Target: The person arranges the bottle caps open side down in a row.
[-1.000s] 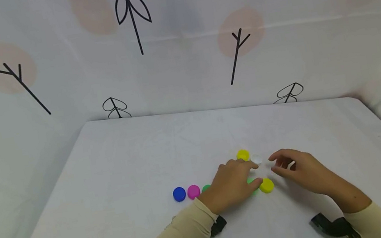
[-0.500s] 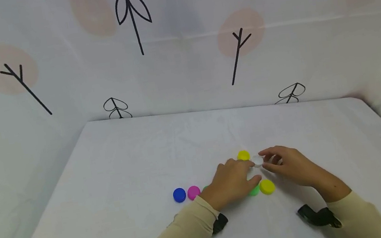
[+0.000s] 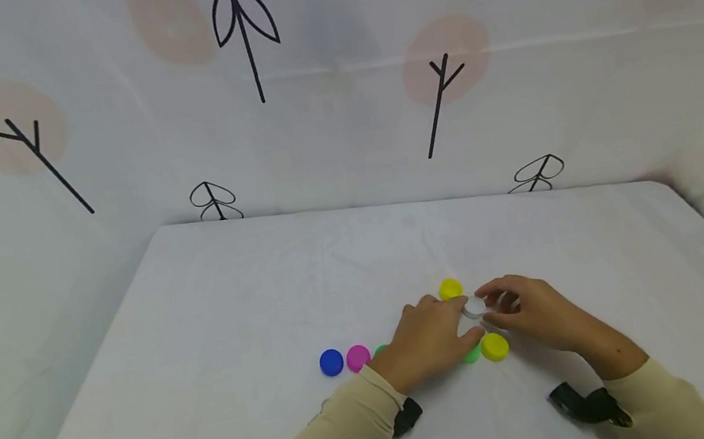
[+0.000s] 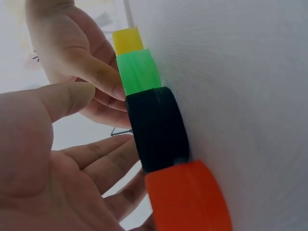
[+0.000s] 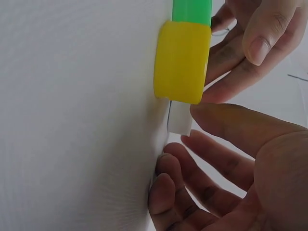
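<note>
My right hand (image 3: 536, 317) pinches a white bottle cap (image 3: 474, 307) by its side, thumb and index finger at the rim. Stretched over a row of caps, my left hand (image 3: 423, 342) has its fingers extended and its index fingertip right by the white cap. A yellow cap (image 3: 450, 287) lies just beyond that fingertip. Below the hands, a light green cap (image 3: 472, 355) and another yellow cap (image 3: 494, 347) end the row. The left wrist view shows a black cap (image 4: 159, 130) and an orange-red cap (image 4: 187, 197), both hidden under my left hand in the head view.
To the left, the row continues with a blue cap (image 3: 331, 362), a magenta cap (image 3: 358, 358) and a partly covered green cap (image 3: 381, 348). All lie on a white-covered table (image 3: 252, 289). A patterned cloth (image 3: 338, 129) hangs behind the table.
My right hand has come in from the right and taken hold of the white cap, which has shifted slightly toward me. My left hand has barely moved.
</note>
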Tool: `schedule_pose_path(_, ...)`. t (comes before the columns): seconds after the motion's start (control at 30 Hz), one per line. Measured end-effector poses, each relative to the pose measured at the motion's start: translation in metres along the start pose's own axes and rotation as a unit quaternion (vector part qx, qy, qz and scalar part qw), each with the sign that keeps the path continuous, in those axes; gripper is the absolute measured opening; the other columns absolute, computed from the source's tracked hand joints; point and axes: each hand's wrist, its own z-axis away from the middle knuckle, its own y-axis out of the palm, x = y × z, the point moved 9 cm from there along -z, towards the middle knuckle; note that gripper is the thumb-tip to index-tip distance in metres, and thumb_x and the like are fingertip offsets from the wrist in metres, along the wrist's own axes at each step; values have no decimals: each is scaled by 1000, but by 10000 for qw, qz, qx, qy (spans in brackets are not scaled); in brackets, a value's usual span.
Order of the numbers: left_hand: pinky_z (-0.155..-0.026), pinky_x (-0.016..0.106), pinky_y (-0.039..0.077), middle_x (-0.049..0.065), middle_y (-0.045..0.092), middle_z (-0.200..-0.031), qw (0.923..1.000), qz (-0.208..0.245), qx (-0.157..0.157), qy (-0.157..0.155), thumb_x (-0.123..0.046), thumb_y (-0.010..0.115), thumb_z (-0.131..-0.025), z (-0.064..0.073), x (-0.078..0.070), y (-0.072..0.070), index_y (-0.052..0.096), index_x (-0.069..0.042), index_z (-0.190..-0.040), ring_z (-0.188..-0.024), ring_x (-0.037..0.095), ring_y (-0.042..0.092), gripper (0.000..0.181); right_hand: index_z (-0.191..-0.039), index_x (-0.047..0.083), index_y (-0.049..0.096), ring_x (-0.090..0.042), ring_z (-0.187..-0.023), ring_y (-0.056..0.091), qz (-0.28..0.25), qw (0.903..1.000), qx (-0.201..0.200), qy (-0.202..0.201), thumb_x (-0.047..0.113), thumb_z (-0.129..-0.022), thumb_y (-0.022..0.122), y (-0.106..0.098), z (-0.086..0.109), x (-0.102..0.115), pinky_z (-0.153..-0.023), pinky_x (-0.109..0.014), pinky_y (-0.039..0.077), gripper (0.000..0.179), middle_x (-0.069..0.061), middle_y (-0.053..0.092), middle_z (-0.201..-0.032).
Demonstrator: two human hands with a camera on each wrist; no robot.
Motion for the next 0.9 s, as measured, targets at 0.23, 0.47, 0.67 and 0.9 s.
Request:
schedule_pose_path(0.23, -91, 33, 47, -12, 70, -123, 9998, -80, -4, 203, -50, 59, -97, 2, -4, 0, 59, -25, -139, -113, 12, 58, 49, -119, 6, 67, -17, -89, 63, 6, 9999, -11, 133, 15, -87, 76, 2, -1, -2, -73, -30, 55, 35, -4, 66, -100)
schedule_pose_path(0.47, -94, 36, 46, -12, 69, -126, 9996, -134, 74, 234, -49, 57, -98, 5, -7, -1, 59, -26, -140, -119, 14, 58, 48, -118, 5, 67, -17, -88, 63, 46, 9999, -26, 97, 18, -86, 78, 2, -1, -1, -74, -31, 55, 37, -4, 66, -99)
schedule_pose_path(0.67, -94, 36, 48, -11, 70, -123, 9996, 17, 53, 268, -49, 57, -99, 4, -8, -4, 59, -25, -140, -114, 14, 60, 48, -115, 5, 68, -14, -84, 61, 192, 9997, -153, -97, 16, -86, 78, -2, -1, 4, -70, -26, 54, 33, -2, 67, -95)
schedule_pose_path(0.9, -91, 30, 52, -10, 73, -118, 9953, 613, -653, 361, -38, 58, -100, 4, -5, -18, 64, -22, -135, -100, 12, 65, 39, -111, 7, 69, -11, -80, 60, 360, 9955, -732, -490, 13, -83, 81, -16, 5, 19, -70, -23, 54, 31, 1, 68, -93)
